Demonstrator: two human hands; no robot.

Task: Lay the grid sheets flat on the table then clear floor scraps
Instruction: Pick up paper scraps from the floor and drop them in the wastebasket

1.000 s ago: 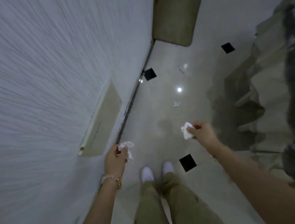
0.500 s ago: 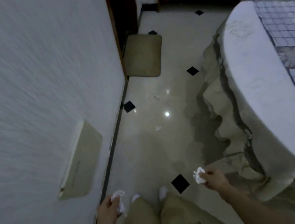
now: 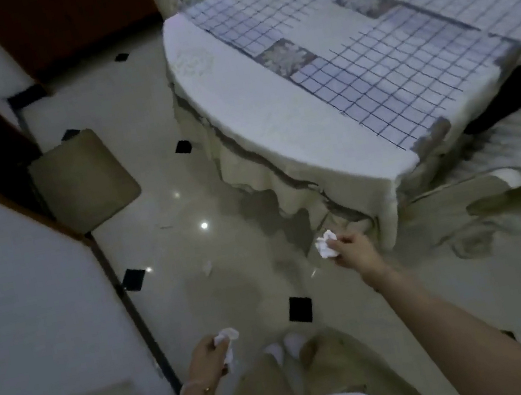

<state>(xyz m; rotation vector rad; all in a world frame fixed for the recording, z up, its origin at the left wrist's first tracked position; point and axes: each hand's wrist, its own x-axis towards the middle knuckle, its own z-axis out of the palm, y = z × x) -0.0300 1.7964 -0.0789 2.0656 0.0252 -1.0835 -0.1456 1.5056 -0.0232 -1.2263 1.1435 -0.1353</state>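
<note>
Grid sheets [image 3: 375,48] with dark lines lie flat across the table [image 3: 256,104], which wears a pale cloth. My left hand [image 3: 207,356] is shut on a crumpled white paper scrap [image 3: 226,337] near the wall at the bottom. Lower than the table's near corner, my right hand [image 3: 351,249] pinches another crumpled white scrap [image 3: 325,243]. On the pale tiled floor lie small loose scraps: one [image 3: 207,267] ahead of my feet, a thin sliver [image 3: 314,272] under my right hand, and a faint one [image 3: 166,227] further off.
A white wall [image 3: 25,291] with a dark skirting runs along the left. A beige mat [image 3: 84,181] lies by a dark doorway. The tablecloth skirt [image 3: 266,179] hangs to the floor. More cloth is spread over the floor at right [image 3: 497,207]. My feet [image 3: 285,346] stand below.
My view has swung up and right, bringing the table top and grid sheets into sight. Both hands still hold their scraps; my right hand has lifted towards the table corner.
</note>
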